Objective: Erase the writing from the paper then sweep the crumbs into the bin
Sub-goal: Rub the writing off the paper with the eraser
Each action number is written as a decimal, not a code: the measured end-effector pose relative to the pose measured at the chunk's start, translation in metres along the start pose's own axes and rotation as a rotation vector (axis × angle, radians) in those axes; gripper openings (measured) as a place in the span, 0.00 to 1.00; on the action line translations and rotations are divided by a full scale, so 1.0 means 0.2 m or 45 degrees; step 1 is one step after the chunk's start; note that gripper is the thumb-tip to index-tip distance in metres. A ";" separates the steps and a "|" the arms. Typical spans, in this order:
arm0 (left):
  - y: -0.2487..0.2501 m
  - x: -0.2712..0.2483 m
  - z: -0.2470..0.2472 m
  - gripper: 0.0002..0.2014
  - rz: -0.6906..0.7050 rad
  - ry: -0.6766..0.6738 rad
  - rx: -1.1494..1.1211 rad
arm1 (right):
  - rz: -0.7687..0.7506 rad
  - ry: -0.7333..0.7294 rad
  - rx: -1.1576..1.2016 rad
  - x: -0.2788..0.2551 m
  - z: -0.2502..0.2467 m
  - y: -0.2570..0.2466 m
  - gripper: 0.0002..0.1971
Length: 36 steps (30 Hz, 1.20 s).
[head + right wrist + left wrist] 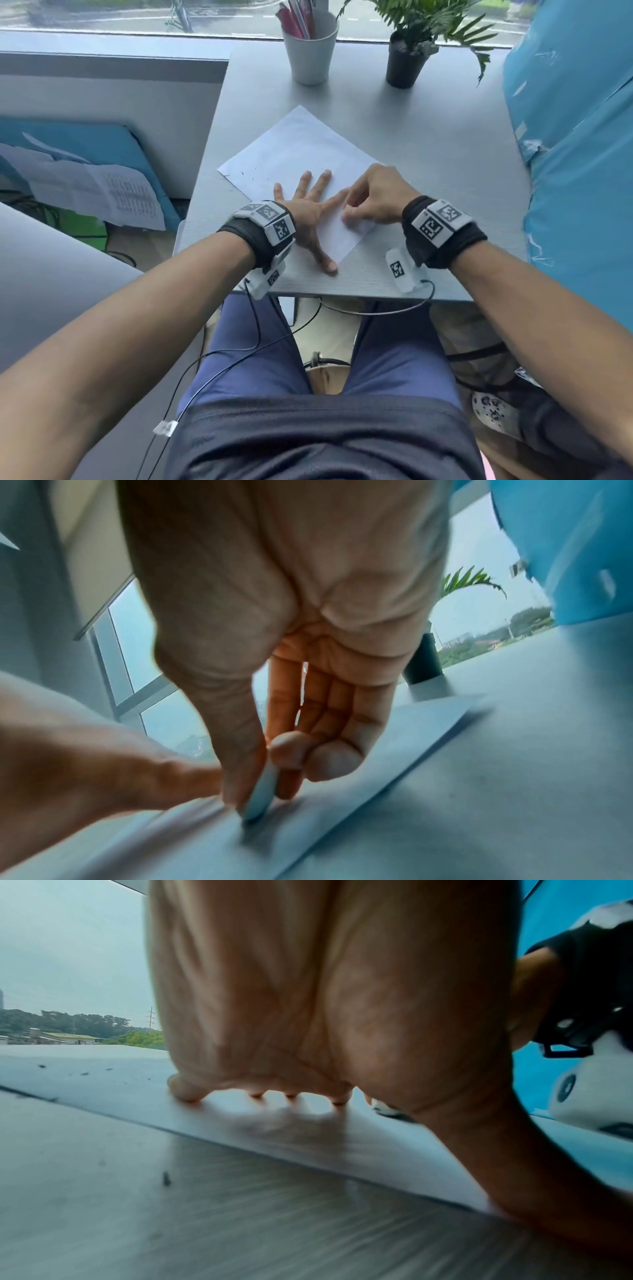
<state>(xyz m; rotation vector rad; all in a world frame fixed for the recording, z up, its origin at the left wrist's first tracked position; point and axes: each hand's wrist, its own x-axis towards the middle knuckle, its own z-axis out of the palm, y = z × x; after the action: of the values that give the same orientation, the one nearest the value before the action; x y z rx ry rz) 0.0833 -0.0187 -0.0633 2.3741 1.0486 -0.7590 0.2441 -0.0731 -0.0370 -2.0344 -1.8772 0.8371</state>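
A white sheet of paper [301, 154] lies turned like a diamond on the grey desk [445, 171]. My left hand [310, 209] presses flat on its near part, fingers spread and straight; the left wrist view shows the fingertips [185, 1093] down on the paper [103, 1085]. My right hand [373, 202] pinches a white eraser [262, 796] between thumb and fingers, its tip on the paper [377, 750] beside my left index finger. Dark eraser crumbs [255, 174] dot the sheet's left part, and crumbs [166, 1177] also lie on the desk. No writing can be made out.
At the desk's far edge stand a white cup of pens [310, 48] and a potted fern [406, 58]. A blue plastic-wrapped object [575, 154] borders the desk on the right. Papers on a blue board [102, 185] lie lower left. Cables hang under the desk. No bin in view.
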 end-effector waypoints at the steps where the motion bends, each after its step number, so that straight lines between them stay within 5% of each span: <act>1: 0.00 0.00 0.00 0.79 -0.005 -0.003 0.000 | -0.028 -0.044 -0.022 -0.02 0.03 -0.02 0.02; 4: 0.01 0.00 0.00 0.80 -0.003 -0.016 0.015 | -0.186 -0.277 -0.109 -0.11 0.12 -0.09 0.02; 8: 0.01 0.00 0.00 0.80 0.015 0.008 0.000 | 0.014 -0.001 -0.054 -0.01 -0.01 0.00 0.05; 13: 0.01 0.00 0.00 0.80 0.027 0.018 0.024 | -0.179 -0.246 -0.097 -0.12 0.11 -0.07 0.02; 17: 0.00 -0.01 0.00 0.79 0.028 0.017 -0.004 | 0.007 -0.009 -0.044 -0.02 -0.01 0.02 0.06; 21: 0.01 0.01 0.01 0.80 0.032 0.014 0.023 | -0.178 -0.260 -0.084 -0.13 0.11 -0.08 0.01; 26: 0.00 -0.01 0.00 0.79 0.042 0.009 0.000 | 0.023 0.011 -0.031 0.00 -0.02 0.03 0.05; 30: 0.00 0.00 0.01 0.80 0.043 0.022 0.019 | -0.173 -0.273 -0.089 -0.13 0.11 -0.05 0.03; 34: 0.00 -0.01 0.00 0.79 0.032 0.013 0.003 | 0.019 -0.008 -0.060 0.00 -0.04 0.06 0.05; 36: 0.00 -0.01 0.00 0.79 0.026 0.005 0.002 | -0.035 -0.067 -0.080 -0.03 0.01 0.03 0.03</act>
<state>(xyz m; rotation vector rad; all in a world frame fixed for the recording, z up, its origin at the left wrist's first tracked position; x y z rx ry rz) 0.0822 -0.0200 -0.0629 2.3853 1.0243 -0.7484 0.2472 -0.0809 -0.0404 -2.0370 -1.9786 0.8434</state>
